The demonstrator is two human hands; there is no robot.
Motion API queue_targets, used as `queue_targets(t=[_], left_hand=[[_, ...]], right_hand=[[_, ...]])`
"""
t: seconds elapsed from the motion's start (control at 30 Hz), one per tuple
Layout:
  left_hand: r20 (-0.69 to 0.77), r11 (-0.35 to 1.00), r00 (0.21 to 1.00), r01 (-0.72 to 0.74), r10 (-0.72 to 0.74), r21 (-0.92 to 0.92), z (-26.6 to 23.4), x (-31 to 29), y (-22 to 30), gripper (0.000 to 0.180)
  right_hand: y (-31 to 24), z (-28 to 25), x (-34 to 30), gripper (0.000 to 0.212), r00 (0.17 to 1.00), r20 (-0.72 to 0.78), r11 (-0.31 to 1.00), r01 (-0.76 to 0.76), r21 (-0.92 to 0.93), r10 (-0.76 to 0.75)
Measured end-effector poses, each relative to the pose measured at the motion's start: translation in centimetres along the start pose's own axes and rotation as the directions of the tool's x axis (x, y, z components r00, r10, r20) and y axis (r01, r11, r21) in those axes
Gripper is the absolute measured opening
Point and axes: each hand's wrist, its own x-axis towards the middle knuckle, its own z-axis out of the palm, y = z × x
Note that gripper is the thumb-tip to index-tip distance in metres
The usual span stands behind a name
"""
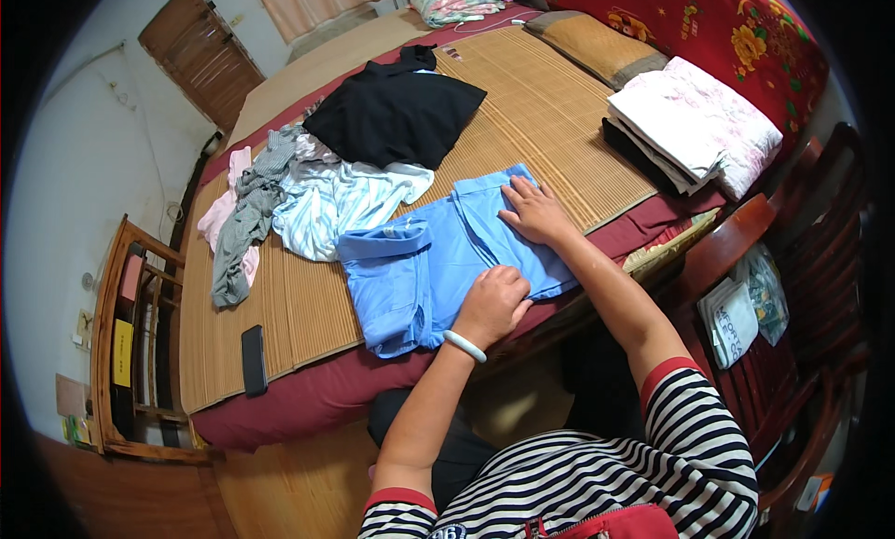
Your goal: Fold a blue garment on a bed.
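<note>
The left hand (494, 304) bends over the near side of the blue garment (447, 283), fingers curled; whether its grip is clamped on cloth, I cannot tell. The right hand (541, 213) lies palm down near the garment's far right corner, fingers slightly apart, its grip holding nothing visible. The garment lies at the bed's near edge, its long axis running left to right, the right end tilted away. On the mat (559, 119) are 1 phone (254, 360) and black cloth (396, 110). A brown door (200, 54) stands beyond.
</note>
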Motion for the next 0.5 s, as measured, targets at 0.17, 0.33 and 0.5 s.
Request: queue_targets(t=[0.17, 0.33, 0.5], left_hand=[[-0.011, 1.000, 1.000, -0.007, 0.007, 0.006, -0.2, -0.3, 0.1, 0.018], [0.015, 1.000, 1.000, 0.003, -0.003, 0.019, -0.2, -0.3, 0.1, 0.019], [-0.006, 1.000, 1.000, -0.014, 0.014, 0.023, -0.1, -0.5, 0.0, 0.020]], right_hand=[[-1.0, -0.2, -0.3, 0.073, 0.994, -0.032, 0.993, -0.103, -0.064, 0.101], [-1.1, -0.8, -0.4, 0.075, 0.993, -0.005, 0.993, -0.115, -0.041, 0.115], [-4.1, -0.1, -1.8, 0.072, 0.991, 0.028, 0.991, 0.130, 0.029, -0.131]])
